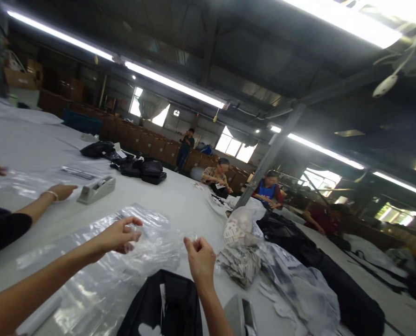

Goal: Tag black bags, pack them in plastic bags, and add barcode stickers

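My left hand (120, 235) hovers over clear plastic bags (89, 289) spread on the white table, its fingers curved and thumb apart. No object shows plainly between them. Across from it, my right hand (201, 259) is raised with thumb and forefinger pinched together. A small transparent glint shows by those fingertips; what it is, I cannot make out. Below and between the hands lies a black fabric bag (183, 303) with a white strip and a white paper piece on it. By my right forearm stands a grey tape dispenser (241, 315), partly cut off.
At left, a co-worker's hand (63, 191) reaches beside another tape dispenser (98, 189). Black bags (152, 170) lie farther back. Right of me are a bundle of crumpled papers (241, 263), a plastic sack (299, 284) and long black fabric (348, 284). Other people sit beyond a slanting post (267, 158).
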The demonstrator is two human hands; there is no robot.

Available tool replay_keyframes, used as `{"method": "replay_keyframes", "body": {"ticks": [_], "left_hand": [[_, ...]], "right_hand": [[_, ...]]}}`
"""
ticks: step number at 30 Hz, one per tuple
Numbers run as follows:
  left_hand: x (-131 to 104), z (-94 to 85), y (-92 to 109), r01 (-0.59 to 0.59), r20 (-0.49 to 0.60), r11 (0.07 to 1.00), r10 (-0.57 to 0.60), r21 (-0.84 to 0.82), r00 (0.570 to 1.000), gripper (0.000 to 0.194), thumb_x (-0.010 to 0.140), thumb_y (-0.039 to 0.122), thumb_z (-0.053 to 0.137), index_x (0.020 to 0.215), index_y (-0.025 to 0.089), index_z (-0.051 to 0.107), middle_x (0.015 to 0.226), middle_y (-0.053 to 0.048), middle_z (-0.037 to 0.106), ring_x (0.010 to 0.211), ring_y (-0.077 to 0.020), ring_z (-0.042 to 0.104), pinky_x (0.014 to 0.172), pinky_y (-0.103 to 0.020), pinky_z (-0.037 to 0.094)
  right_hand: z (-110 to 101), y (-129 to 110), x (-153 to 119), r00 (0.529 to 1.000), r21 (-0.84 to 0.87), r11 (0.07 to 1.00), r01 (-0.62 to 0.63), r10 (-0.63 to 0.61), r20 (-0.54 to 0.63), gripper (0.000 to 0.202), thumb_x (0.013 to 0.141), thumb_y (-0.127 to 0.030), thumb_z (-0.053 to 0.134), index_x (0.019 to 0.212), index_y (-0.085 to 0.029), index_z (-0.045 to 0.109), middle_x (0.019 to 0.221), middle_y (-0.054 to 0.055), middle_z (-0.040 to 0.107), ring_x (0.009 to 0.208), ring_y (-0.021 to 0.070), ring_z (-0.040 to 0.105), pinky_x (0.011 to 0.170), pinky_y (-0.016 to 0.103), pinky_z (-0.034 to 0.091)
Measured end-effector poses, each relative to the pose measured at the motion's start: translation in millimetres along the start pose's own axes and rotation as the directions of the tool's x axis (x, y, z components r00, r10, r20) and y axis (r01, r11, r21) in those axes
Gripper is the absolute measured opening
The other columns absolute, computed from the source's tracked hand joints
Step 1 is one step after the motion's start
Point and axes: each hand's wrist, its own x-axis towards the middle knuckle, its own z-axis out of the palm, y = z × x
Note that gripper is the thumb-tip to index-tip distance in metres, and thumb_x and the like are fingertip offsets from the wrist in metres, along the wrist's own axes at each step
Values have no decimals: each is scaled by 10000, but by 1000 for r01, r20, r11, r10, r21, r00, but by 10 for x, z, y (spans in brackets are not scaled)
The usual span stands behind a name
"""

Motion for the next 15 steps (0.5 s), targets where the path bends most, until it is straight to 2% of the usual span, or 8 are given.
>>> {"method": "replay_keyframes", "body": {"ticks": [4, 5, 7, 9, 12, 15], "left_hand": [[-4, 5, 323, -90, -115, 981, 111, 174, 987, 212, 762, 403, 633, 914, 257, 661, 918, -56, 633, 877, -272, 598, 705, -316, 382], [6, -16, 387, -99, -155, 973, 133, 210, 979, 192, 795, 409, 600, 899, 260, 662, 976, -61, 615, 902, -272, 576, 709, -317, 363], [47, -95, 458, -94, -215, 965, 149, 246, 965, 244, 875, 443, 503, 887, 251, 652, 957, -56, 598, 833, -242, 556, 689, -313, 340], [100, -190, 440, -78, -222, 967, 133, 242, 966, 277, 908, 454, 480, 862, 239, 649, 814, -28, 607, 722, -199, 542, 673, -304, 341], [144, -232, 309, -57, -117, 981, 80, 185, 990, 211, 869, 389, 622, 783, 197, 644, 620, 30, 575, 589, -143, 527, 629, -282, 400], [167, -120, 261, -30, -87, 997, 36, 74, 996, 247, 893, 389, 640, 950, 149, 648, 843, -5, 658, 697, -140, 617, 673, -314, 529]], "right_hand": [[88, -69, -57, 999, 33, 999, 13, -15, 50, 308, 761, -432, 658, 610, -233, 477, 548, -68, 480, 537, 129, 438, 554, 249, 333], [82, -88, -48, 999, 42, 999, 20, -22, 50, 297, 759, -420, 661, 619, -234, 478, 555, -69, 482, 542, 129, 442, 558, 248, 336], [28, -86, -9, 998, 47, 998, 34, -36, 45, 280, 757, -401, 672, 630, -236, 486, 555, -72, 481, 539, 130, 446, 560, 249, 332], [-62, -7, 26, 998, -6, 999, 39, -39, 44, 247, 753, -373, 691, 639, -237, 519, 545, -69, 498, 530, 136, 462, 565, 253, 319], [-174, 229, 25, 999, -137, 990, 13, -8, 40, 194, 713, -291, 741, 623, -241, 577, 516, -54, 531, 520, 148, 480, 568, 259, 279], [-185, 428, 28, 999, -180, 984, -19, 28, 45, 235, 625, -198, 791, 528, -238, 580, 460, -52, 519, 483, 138, 448, 547, 255, 235]]}}
